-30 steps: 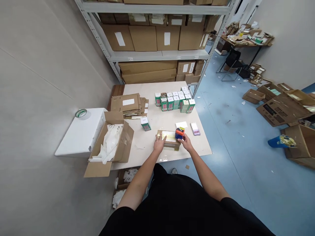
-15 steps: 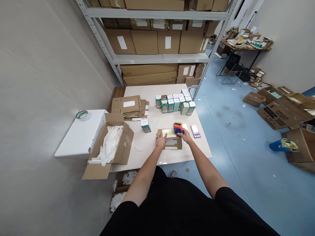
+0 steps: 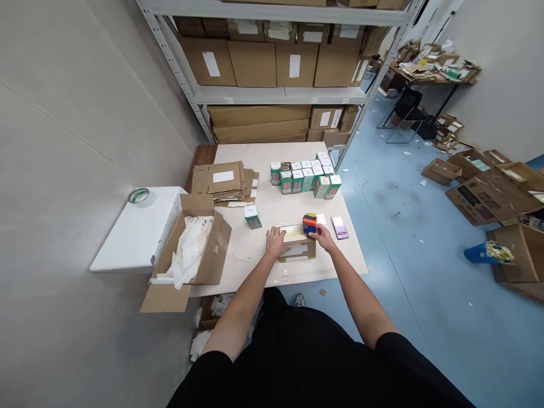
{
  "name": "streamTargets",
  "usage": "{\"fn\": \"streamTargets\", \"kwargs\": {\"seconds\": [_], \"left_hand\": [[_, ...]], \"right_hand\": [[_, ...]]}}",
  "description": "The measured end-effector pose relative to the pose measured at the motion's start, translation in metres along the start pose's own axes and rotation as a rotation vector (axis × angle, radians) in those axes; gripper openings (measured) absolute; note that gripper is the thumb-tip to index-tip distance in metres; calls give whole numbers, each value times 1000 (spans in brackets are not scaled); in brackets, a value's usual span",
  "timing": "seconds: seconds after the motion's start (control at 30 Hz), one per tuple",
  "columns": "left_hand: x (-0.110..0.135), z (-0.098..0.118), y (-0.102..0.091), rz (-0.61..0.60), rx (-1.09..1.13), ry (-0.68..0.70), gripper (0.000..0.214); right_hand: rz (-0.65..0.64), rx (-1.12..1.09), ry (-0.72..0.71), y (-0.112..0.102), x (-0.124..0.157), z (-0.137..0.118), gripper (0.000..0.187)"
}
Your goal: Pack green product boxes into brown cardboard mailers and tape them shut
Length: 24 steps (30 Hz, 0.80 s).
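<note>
A small cardboard box [image 3: 296, 250] lies on the table near its front edge, with a pale strip across its top. My left hand [image 3: 276, 242] grips the box's left end, thumb on the near side. My right hand [image 3: 323, 237] is closed around an orange and blue tape dispenser [image 3: 310, 225], held against the right part of the box. Yellowish tape shows on the dispenser and along the box top. Just right of my right hand lies a flat phone-like object [image 3: 340, 228], its surface blurred. One green and white carton [image 3: 253, 217] stands alone to the left.
Several green and white cartons [image 3: 306, 180] stand grouped at the back right of the table. Flattened cardboard [image 3: 223, 177] is stacked at the back left. An open box of white plastic bags [image 3: 221, 249] sits at the left edge. Metal shelving [image 3: 263, 95] rises behind.
My left hand has shifted from the box's top to its left end. The tape dispenser and my right hand have moved slightly right. The view has tilted a little.
</note>
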<state>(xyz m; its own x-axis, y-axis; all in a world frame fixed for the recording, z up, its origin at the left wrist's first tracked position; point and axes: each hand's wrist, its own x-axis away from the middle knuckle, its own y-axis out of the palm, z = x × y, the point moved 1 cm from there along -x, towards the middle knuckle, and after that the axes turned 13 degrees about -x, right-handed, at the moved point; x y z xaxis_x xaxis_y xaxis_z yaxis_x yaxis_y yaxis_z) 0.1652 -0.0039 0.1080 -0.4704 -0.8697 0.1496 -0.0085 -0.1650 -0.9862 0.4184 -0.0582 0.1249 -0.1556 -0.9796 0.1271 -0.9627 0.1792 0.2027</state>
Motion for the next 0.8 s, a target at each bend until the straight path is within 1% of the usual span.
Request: {"fn": "streamTargets", "kwargs": {"seconds": [0.07, 0.17, 0.2, 0.27, 0.37, 0.43, 0.5, 0.57, 0.63, 0.7, 0.8], "left_hand": [[-7, -6, -5, -26, 42, 49, 81], [-17, -8, -9, -139, 61, 117, 82], [-19, -8, -10, -160, 51, 136, 81], [-18, -7, -13, -152, 27, 173, 79], [-10, -12, -17, -119, 3, 214, 73], [-1, -21, -19, -116, -18, 199, 68], [8, -35, -21, -124, -46, 147, 66], [15, -49, -23, -150, -69, 99, 64], [19, -58, -24, -177, -79, 86, 64], [21, -58, -25, -182, -84, 76, 64], [20, -44, -21, -164, -84, 76, 66]], "right_hand": [[10, -17, 9, -3, 5, 0, 42], [12, -44, 20, -3, 11, 1, 43], [13, -54, 20, -3, 12, 2, 44], [17, -69, 18, -1, 15, 2, 43], [30, -88, 23, -3, 21, 1, 44], [46, -104, 27, -7, 27, 1, 44], [75, -109, 22, -13, 34, 1, 43], [105, -109, 19, -18, 41, 2, 43], [124, -116, 22, -18, 46, 4, 44], [123, -124, 23, -13, 50, 3, 45], [101, -136, 9, -3, 53, 0, 47]]}}
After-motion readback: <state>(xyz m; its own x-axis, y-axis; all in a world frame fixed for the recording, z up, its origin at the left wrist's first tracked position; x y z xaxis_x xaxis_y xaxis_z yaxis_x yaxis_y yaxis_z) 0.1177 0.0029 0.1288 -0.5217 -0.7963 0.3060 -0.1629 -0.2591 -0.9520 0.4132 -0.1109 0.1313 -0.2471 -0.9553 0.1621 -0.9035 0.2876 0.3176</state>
